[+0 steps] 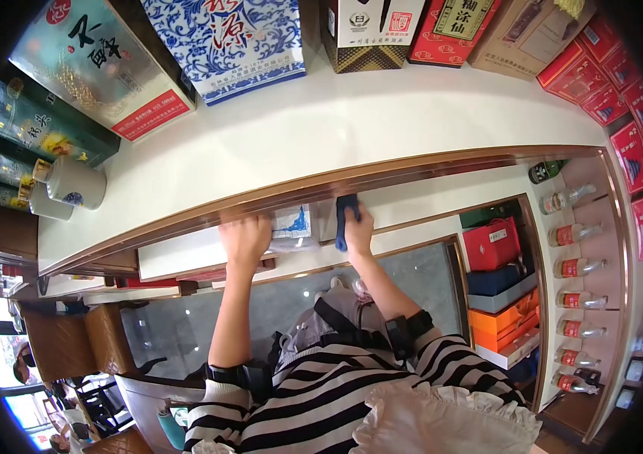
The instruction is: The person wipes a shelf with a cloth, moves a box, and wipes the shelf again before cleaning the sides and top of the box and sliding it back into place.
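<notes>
My right hand (360, 231) is closed around a folded dark blue cloth (347, 221), in front of the lower shelf. Just left of the cloth, a clear-sided box (292, 225) with a white and blue pattern sits at that shelf's front, partly hidden by the board above. My left hand (245, 240) grips the box at its left side, its fingers curled and their tips out of sight under the upper board's edge. A gap separates the cloth from the patterned part of the box.
Above my hands runs a white upper shelf (261, 144) with a brown edge, bearing a blue-and-white carton (234, 53) and other liquor boxes. Several small bottles (580, 266) line the right side. Boxes, including an orange one (499, 321), fill a lower cabinet. Brown chairs (60, 344) stand left.
</notes>
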`<action>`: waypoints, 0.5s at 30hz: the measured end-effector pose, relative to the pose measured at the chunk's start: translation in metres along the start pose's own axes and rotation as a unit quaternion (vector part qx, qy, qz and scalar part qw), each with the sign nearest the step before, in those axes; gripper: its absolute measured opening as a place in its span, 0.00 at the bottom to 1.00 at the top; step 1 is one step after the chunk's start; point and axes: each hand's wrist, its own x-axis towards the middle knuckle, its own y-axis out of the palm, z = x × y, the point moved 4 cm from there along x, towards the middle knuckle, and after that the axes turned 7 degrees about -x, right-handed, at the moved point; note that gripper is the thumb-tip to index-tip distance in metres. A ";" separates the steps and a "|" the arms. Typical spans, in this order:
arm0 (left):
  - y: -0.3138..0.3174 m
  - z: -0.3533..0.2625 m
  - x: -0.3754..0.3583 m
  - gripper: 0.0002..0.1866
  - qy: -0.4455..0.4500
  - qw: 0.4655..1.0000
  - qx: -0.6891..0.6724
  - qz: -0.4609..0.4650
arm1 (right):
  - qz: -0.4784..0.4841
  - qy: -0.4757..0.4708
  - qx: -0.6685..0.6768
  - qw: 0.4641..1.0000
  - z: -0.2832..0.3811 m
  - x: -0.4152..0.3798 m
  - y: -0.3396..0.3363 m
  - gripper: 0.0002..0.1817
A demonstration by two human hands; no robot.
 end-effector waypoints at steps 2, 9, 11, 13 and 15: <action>0.006 0.003 0.000 0.18 -0.009 0.999 0.011 0.037 | -0.001 -0.134 0.202 0.970 0.055 -0.011 0.000 0.12; 0.003 -0.002 -0.004 0.12 0.105 0.977 0.035 -0.181 | 0.044 -0.204 0.203 0.957 0.065 -0.034 0.028 0.11; -0.003 -0.009 -0.006 0.12 0.116 0.974 0.043 -0.188 | 0.039 -0.175 0.185 0.966 0.035 -0.031 0.033 0.15; -0.003 -0.008 -0.003 0.18 0.002 0.999 0.032 0.019 | 0.003 -0.192 0.071 0.979 0.000 -0.023 0.039 0.17; 0.002 -0.003 -0.002 0.18 0.013 0.999 0.037 0.012 | 0.006 -0.183 0.024 0.983 -0.031 -0.017 0.042 0.18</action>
